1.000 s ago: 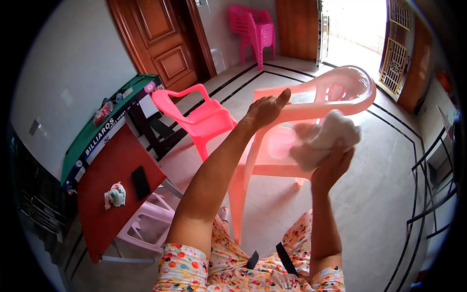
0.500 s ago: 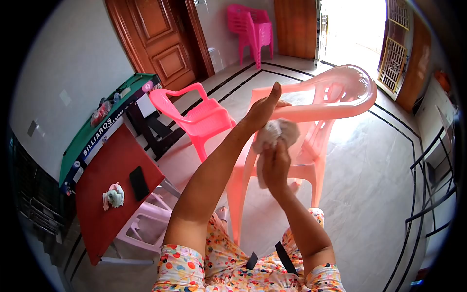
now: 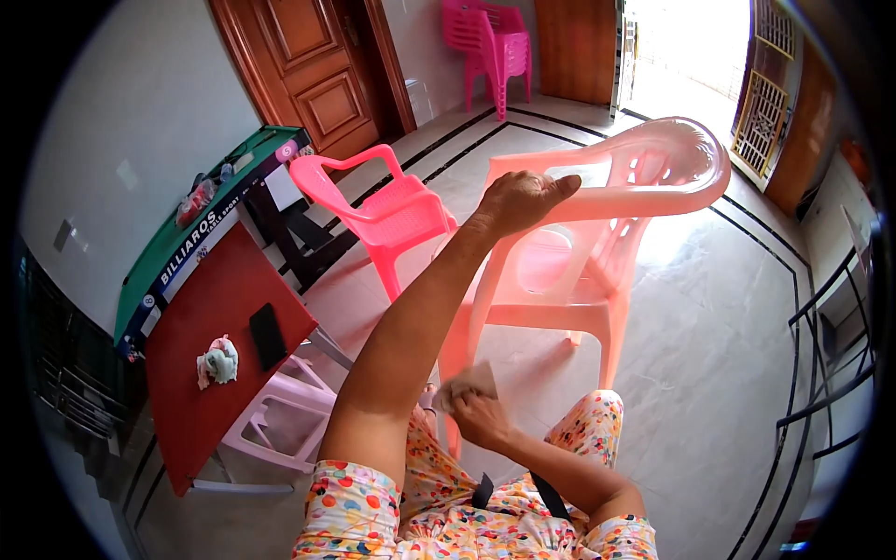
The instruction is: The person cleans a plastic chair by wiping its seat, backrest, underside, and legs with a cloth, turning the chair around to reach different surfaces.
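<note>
A light pink plastic armchair (image 3: 607, 313) stands right in front of me, its backrest to the far right. My left hand (image 3: 530, 200) is closed round the front end of its near armrest, thumb pointing right. Lower down, my right hand (image 3: 481, 417) grips a crumpled, pale cloth (image 3: 469, 383) against the chair's front leg near my knees. The fingers of the right hand are bunched in the fabric, and part of the leg is hidden behind hand and cloth.
Left stands a red-topped table (image 3: 201, 425) with a black phone (image 3: 268, 336) and a crumpled cloth (image 3: 217, 361). A light stool (image 3: 285, 411) is beneath it. Behind are a billiards table (image 3: 149, 271) and a bright pink chair (image 3: 401, 215). Stacked pink chairs (image 3: 490, 47) stand farther back; a black railing (image 3: 831, 355) is right.
My right hand has moved down with the cloth, from just below the armrest to the lower front leg. The left hand has turned from a raised thumb to gripping over the armrest.
</note>
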Motion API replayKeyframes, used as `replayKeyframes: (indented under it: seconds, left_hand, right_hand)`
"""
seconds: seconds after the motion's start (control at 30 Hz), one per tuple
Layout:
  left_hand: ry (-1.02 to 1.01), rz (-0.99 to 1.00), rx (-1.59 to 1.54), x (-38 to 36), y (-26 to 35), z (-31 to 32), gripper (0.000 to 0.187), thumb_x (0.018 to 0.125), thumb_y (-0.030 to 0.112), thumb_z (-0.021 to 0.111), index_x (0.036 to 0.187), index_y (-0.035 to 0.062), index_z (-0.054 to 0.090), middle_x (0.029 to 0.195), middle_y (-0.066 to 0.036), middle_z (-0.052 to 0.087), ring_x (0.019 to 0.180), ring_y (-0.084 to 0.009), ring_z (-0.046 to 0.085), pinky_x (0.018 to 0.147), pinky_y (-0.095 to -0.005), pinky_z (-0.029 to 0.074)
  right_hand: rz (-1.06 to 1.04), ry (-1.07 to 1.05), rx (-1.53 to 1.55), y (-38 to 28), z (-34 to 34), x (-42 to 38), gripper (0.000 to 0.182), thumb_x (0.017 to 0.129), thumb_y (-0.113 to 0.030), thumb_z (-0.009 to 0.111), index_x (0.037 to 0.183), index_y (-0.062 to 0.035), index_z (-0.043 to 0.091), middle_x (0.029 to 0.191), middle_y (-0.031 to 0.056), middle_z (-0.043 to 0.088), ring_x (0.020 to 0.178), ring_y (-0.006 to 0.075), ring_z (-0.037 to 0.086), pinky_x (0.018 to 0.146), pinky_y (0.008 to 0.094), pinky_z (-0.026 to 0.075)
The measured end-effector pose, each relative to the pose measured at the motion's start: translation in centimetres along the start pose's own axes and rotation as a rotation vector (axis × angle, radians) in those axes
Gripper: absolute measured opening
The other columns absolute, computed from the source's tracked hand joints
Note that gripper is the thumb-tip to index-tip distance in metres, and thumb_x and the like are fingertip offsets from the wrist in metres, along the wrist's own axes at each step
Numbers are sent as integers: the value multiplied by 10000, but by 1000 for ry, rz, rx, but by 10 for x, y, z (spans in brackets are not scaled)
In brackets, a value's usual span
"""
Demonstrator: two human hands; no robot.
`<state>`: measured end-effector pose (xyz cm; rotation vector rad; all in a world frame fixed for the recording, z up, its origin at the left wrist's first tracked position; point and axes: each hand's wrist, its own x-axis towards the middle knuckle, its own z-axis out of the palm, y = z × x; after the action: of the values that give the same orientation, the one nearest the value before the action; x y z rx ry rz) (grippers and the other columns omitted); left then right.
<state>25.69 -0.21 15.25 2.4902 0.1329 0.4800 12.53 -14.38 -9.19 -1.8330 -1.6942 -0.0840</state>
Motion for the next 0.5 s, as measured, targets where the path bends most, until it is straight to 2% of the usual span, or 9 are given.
replayKeyframes:
  seconds: [0.07, 0.13, 0.17, 0.2, 0.23, 0.3, 0.33, 0.4, 0.5]
  left_hand:
    - [-15, -57, -28, -1, 3, 1, 762, 826, 676, 319, 616, -30, 516, 572, -126, 499, 598, -249, 479, 621, -371, 413]
    - [4, -42, -30, -1, 0, 2, 756, 826, 673, 326, 628, -27, 532, 577, -125, 508, 607, -249, 487, 630, -370, 416]
    - [21, -25, -35, 0, -1, 3, 751, 825, 670, 333, 640, -25, 548, 583, -124, 516, 616, -250, 495, 639, -368, 418]
    - [20, -23, -39, 0, -1, 3, 751, 825, 670, 333, 640, -25, 548, 583, -124, 516, 616, -250, 495, 639, -368, 418]
    - [-7, -38, -21, 0, -1, 1, 742, 829, 663, 339, 654, -24, 558, 591, -126, 522, 623, -252, 501, 649, -369, 419]
    - [-30, -48, 0, 0, 2, -3, 733, 832, 655, 344, 669, -23, 568, 598, -128, 529, 630, -254, 508, 659, -370, 419]
    - [-49, -71, 2, -2, 4, -3, 726, 833, 653, 343, 678, -19, 571, 611, -129, 535, 639, -255, 509, 666, -373, 417]
    - [-69, -90, 4, -5, 5, -4, 720, 835, 650, 343, 687, -15, 574, 623, -130, 541, 648, -256, 510, 672, -375, 414]
    - [-53, -46, -51, -5, 2, -1, 707, 837, 650, 336, 742, -7, 579, 691, -134, 570, 733, -265, 543, 700, -373, 419]
  right_hand:
    - [145, -147, 158, 6, 0, -7, 119, 753, -119, 561, 800, -10, 568, 791, 144, 573, 690, 322, 563, 634, 383, 473]
    - [-37, 60, 393, 26, -10, 4, 82, 755, -84, 576, 759, -2, 573, 803, 133, 600, 707, 245, 579, 659, 341, 469]
    - [444, -233, 677, 17, -50, 15, 49, 755, -45, 586, 749, 2, 576, 761, 84, 595, 704, 136, 544, 646, 288, 448]
    - [485, 73, 883, 24, -61, 18, 69, 761, -77, 571, 720, -26, 594, 654, 99, 571, 626, 159, 530, 612, 322, 433]
    - [444, 285, 866, 30, -87, 25, 51, 771, -35, 546, 757, -23, 594, 646, 50, 559, 626, 100, 490, 606, 275, 425]
    - [547, 766, 1095, 27, -146, 42, 68, 843, -58, 521, 848, -5, 564, 795, 10, 571, 732, 78, 492, 656, 230, 422]
    - [572, 938, 1111, 23, -173, 54, 134, 887, -124, 508, 861, -2, 559, 815, 19, 564, 775, 84, 497, 694, 231, 427]
    - [397, 1181, 1116, 61, -181, 55, 215, 909, -201, 491, 948, 3, 548, 871, 42, 567, 800, 109, 516, 714, 254, 440]
    - [562, 1521, 1129, 71, -206, 69, 291, 917, -271, 458, 1037, -9, 496, 996, 95, 545, 876, 187, 545, 711, 310, 478]
